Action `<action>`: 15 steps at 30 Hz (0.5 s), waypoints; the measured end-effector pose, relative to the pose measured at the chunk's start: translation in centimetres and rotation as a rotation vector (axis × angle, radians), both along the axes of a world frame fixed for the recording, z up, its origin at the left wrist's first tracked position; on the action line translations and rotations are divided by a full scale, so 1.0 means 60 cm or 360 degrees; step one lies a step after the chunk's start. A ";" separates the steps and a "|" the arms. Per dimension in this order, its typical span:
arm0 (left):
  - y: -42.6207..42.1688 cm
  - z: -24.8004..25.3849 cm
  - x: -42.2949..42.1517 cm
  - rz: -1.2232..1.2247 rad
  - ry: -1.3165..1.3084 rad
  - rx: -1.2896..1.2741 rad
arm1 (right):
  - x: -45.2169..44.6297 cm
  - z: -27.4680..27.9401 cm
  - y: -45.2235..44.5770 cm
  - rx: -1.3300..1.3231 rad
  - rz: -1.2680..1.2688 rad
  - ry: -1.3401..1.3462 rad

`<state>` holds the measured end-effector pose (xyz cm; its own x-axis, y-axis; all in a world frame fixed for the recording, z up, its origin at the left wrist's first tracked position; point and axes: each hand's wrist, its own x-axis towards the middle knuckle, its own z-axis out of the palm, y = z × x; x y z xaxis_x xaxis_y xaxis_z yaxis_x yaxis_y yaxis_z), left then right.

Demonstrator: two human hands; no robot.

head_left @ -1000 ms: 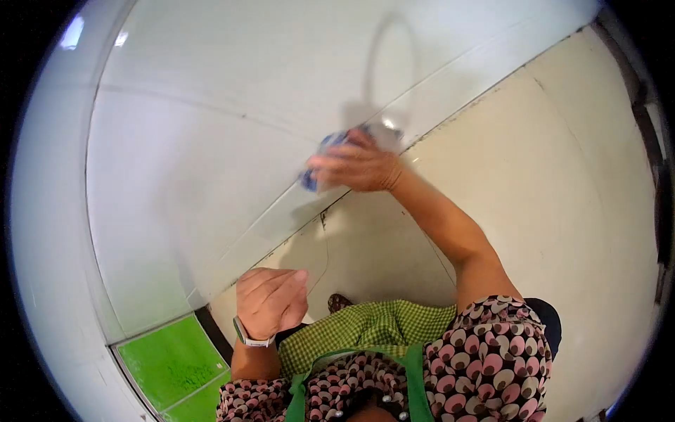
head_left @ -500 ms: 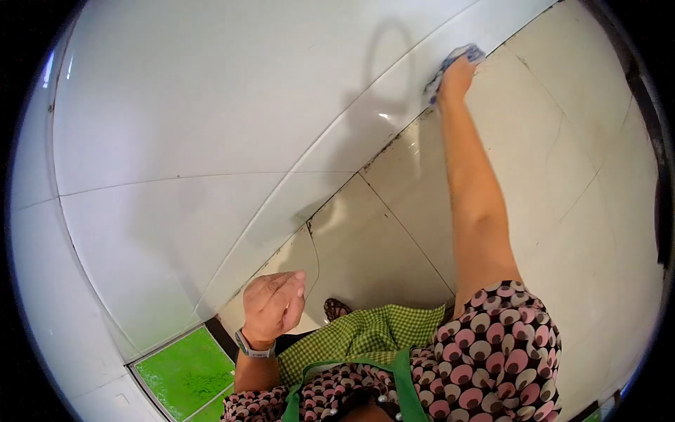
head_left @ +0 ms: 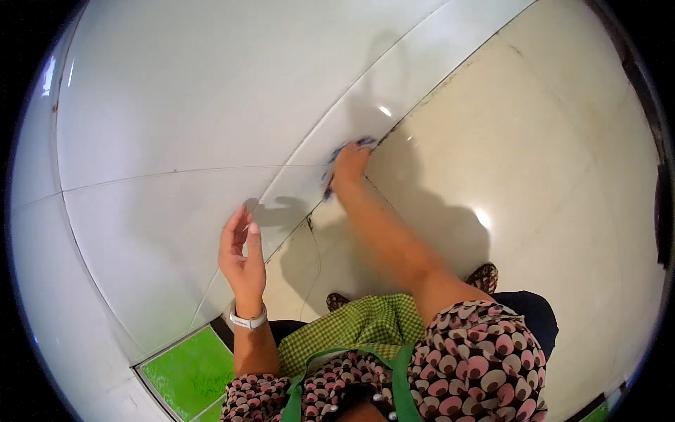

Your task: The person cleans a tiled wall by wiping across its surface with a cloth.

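Note:
A blue-and-white cloth (head_left: 328, 184) is pressed under my right hand (head_left: 350, 163) against the low strip of white tile along the foot of the wall (head_left: 355, 116). Most of the cloth is covered by the hand, with its edges showing on both sides. My left hand (head_left: 242, 246) is raised in front of the wall tiles, palm turned inward and fingers loosely curved apart, with nothing in it. A white band (head_left: 248, 318) circles the left wrist.
Large cream floor tiles (head_left: 534, 176) with dark, grimy seams meet the white tiled wall (head_left: 176, 105). A green tile panel (head_left: 190, 373) lies at the lower left. My shoes (head_left: 483, 278) and a green checked apron (head_left: 358, 320) show below.
My right hand has moved the cloth down and left along the wall's foot, closer to me. My left hand has risen and its fingers have opened from a closed shape.

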<state>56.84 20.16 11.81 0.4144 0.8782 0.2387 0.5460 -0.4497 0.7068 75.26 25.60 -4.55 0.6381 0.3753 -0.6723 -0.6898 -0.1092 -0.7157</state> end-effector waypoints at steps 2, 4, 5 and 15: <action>0.003 -0.002 -0.004 0.0030 -0.0409 -0.0213 | 0.061 -0.031 0.010 0.0042 -0.0427 -0.0617; 0.004 0.002 -0.018 0.0040 -0.0358 -0.0266 | 0.145 -0.032 0.002 -0.0043 -0.0595 -0.1002; 0.001 0.004 -0.021 0.0056 -0.0379 -0.0290 | 0.179 0.011 -0.011 0.0120 -0.0923 -0.1142; 0.001 0.004 -0.036 0.0011 -0.0328 -0.0282 | 0.188 0.064 -0.032 0.0349 -0.0712 -0.1471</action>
<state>54.66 20.19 12.07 0.3669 0.9164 0.1600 0.3850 -0.3061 0.8707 86.52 23.66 -0.74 0.9790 0.0333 0.2014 0.1896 0.2167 -0.9577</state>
